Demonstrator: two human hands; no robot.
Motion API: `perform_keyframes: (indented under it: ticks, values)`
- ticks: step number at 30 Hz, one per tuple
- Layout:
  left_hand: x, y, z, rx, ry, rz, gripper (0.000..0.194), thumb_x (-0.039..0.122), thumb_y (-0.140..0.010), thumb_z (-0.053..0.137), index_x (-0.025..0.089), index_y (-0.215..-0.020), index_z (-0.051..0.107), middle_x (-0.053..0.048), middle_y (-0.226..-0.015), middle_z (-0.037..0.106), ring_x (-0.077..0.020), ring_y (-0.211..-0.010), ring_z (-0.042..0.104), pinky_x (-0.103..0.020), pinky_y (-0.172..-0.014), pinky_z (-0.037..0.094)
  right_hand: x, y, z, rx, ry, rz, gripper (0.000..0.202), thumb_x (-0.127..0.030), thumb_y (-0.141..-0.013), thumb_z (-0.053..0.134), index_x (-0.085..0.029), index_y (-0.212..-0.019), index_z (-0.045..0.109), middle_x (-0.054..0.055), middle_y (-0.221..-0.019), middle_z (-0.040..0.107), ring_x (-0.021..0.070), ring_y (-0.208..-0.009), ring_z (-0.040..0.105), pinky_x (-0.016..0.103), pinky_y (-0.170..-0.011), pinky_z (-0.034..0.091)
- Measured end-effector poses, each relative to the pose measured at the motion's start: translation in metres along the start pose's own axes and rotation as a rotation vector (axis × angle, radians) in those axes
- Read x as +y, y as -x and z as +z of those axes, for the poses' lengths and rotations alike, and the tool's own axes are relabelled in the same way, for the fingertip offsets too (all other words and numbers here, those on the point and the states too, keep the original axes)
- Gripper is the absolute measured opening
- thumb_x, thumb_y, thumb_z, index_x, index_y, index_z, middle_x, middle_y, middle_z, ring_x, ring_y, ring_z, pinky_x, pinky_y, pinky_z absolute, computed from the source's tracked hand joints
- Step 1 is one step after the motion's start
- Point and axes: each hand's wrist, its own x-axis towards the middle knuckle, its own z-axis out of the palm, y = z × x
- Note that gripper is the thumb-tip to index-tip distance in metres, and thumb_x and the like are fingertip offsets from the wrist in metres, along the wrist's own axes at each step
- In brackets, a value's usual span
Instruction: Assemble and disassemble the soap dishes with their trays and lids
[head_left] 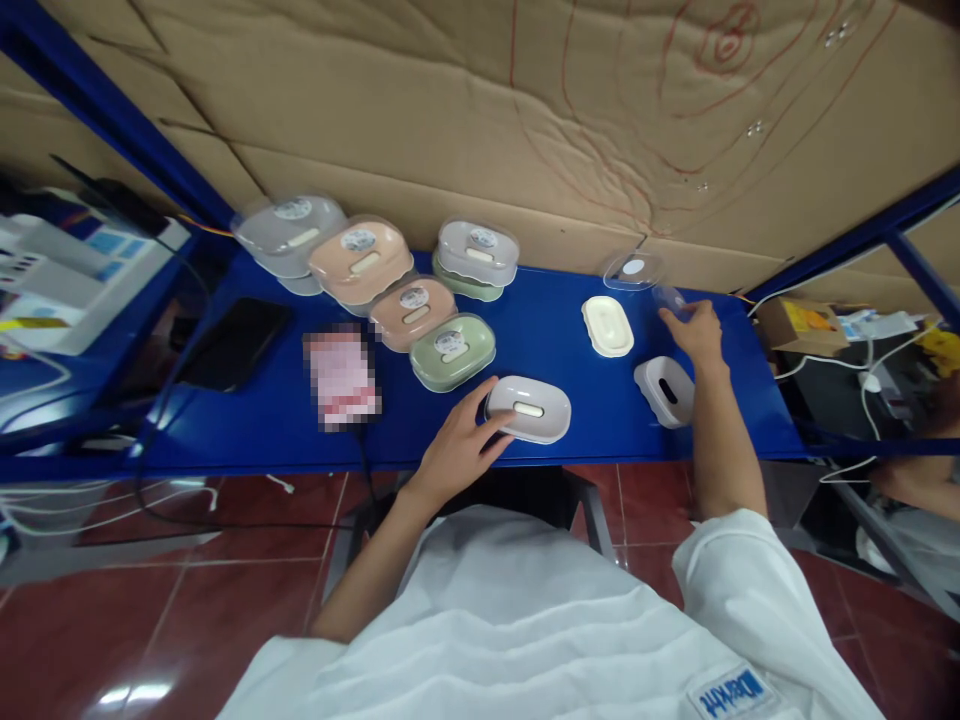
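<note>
My left hand (465,445) grips the left end of a pale grey oval soap box (551,408) near the table's front edge. One finger lies over the cream insert in its middle slot. At the right, my right hand (697,330) pinches a clear plastic lid (670,298), partly blurred. Just behind lies another clear lid (632,268) with a white round sticker. A cream tray (608,327) sits left of my right hand. Below that hand, a grey box part (664,391) with an open dark slot stands by my forearm.
Several lidded boxes in grey (478,247), peach (360,257) and green (453,352) are stacked at the back left of the blue table (547,340). A blurred-out pink item (341,377) and a black pouch (236,343) lie left. Cardboard (420,120) walls the back.
</note>
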Motion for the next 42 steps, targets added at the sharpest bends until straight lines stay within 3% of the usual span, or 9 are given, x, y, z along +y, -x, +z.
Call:
perform_keyframes:
  ticks: [4, 8, 12, 16, 24, 32, 36, 38, 42]
  values:
    - [-0.002, 0.0, -0.002, -0.011, 0.183, -0.115, 0.052, 0.039, -0.102, 0.069, 0.029, -0.151, 0.054, -0.013, -0.176, 0.026, -0.0319, -0.155, 0.046, -0.051, -0.126, 0.046, -0.022, 0.096, -0.015, 0.023, -0.183, -0.301, 0.057, -0.06, -0.094, 0.066, -0.021, -0.134, 0.056, 0.016, -0.134, 0.067, 0.0311, -0.118, 0.068, 0.053, -0.105, 0.056]
    - [-0.006, -0.003, -0.001, -0.009, 0.309, -0.192, 0.08, 0.042, -0.098, 0.075, 0.032, -0.166, 0.031, -0.013, -0.171, 0.039, -0.0305, -0.158, 0.043, -0.05, -0.13, 0.039, -0.062, 0.207, 0.001, -0.148, -0.425, -0.732, 0.051, -0.039, -0.096, 0.068, -0.025, -0.143, 0.053, 0.016, -0.157, 0.054, 0.0348, -0.148, 0.052, 0.06, -0.12, 0.047]
    - [-0.009, -0.004, -0.001, -0.018, 0.328, -0.203, 0.082, 0.045, -0.099, 0.074, 0.032, -0.167, 0.03, -0.012, -0.169, 0.045, -0.0296, -0.155, 0.047, -0.049, -0.13, 0.039, -0.086, 0.246, 0.018, -0.365, -0.373, -0.98, 0.059, -0.029, -0.1, 0.063, -0.031, -0.157, 0.049, 0.01, -0.171, 0.041, 0.0365, -0.164, 0.029, 0.065, -0.127, 0.041]
    - [-0.012, -0.003, -0.001, -0.014, 0.322, -0.188, 0.079, 0.046, -0.099, 0.073, 0.031, -0.166, 0.033, -0.013, -0.168, 0.046, -0.0293, -0.156, 0.046, -0.048, -0.129, 0.039, -0.088, 0.238, 0.018, -0.407, -0.239, -1.077, 0.061, -0.031, -0.101, 0.066, -0.037, -0.16, 0.05, 0.003, -0.175, 0.035, 0.039, -0.166, 0.019, 0.066, -0.129, 0.038]
    - [-0.012, -0.002, -0.001, -0.019, 0.33, -0.163, 0.079, 0.041, -0.101, 0.071, 0.032, -0.168, 0.03, -0.011, -0.171, 0.042, -0.0285, -0.158, 0.042, -0.048, -0.132, 0.036, -0.083, 0.234, 0.022, -0.335, -0.219, -1.13, 0.061, -0.037, -0.102, 0.068, -0.035, -0.161, 0.05, 0.006, -0.174, 0.038, 0.0376, -0.163, 0.029, 0.063, -0.13, 0.039]
    - [-0.006, -0.002, -0.007, -0.029, 0.318, -0.182, 0.066, 0.036, -0.106, 0.062, 0.035, -0.166, 0.034, -0.009, -0.17, 0.04, -0.0257, -0.158, 0.041, -0.047, -0.132, 0.036, -0.105, 0.162, 0.045, -0.088, -0.079, -0.755, 0.057, -0.049, -0.108, 0.054, -0.028, -0.161, 0.05, 0.012, -0.172, 0.04, 0.0407, -0.161, 0.032, 0.069, -0.128, 0.033]
    - [-0.006, -0.003, -0.007, -0.017, 0.3, -0.173, 0.057, 0.035, -0.107, 0.06, 0.033, -0.161, 0.042, -0.009, -0.166, 0.044, -0.0244, -0.156, 0.045, -0.047, -0.131, 0.037, -0.128, 0.117, 0.064, -0.086, -0.133, -0.64, 0.076, -0.062, -0.109, 0.042, -0.018, -0.169, 0.032, 0.019, -0.177, 0.027, 0.0376, -0.165, 0.026, 0.062, -0.127, 0.037]
    - [-0.005, -0.003, -0.007, -0.007, 0.294, -0.171, 0.054, 0.034, -0.107, 0.059, 0.032, -0.159, 0.045, -0.009, -0.165, 0.045, -0.0239, -0.154, 0.047, -0.046, -0.131, 0.038, -0.125, 0.101, 0.067, -0.021, -0.113, -0.571, 0.076, -0.062, -0.11, 0.034, -0.015, -0.169, 0.03, 0.022, -0.175, 0.029, 0.0361, -0.164, 0.028, 0.061, -0.126, 0.038]
    - [-0.005, -0.002, -0.007, -0.017, 0.258, -0.167, 0.051, 0.036, -0.108, 0.057, 0.032, -0.158, 0.047, -0.01, -0.164, 0.047, -0.0247, -0.151, 0.051, -0.046, -0.128, 0.043, -0.089, 0.109, 0.059, 0.042, 0.036, -0.511, 0.063, -0.056, -0.11, 0.037, -0.013, -0.153, 0.054, 0.026, -0.157, 0.056, 0.0419, -0.15, 0.049, 0.069, -0.119, 0.041]
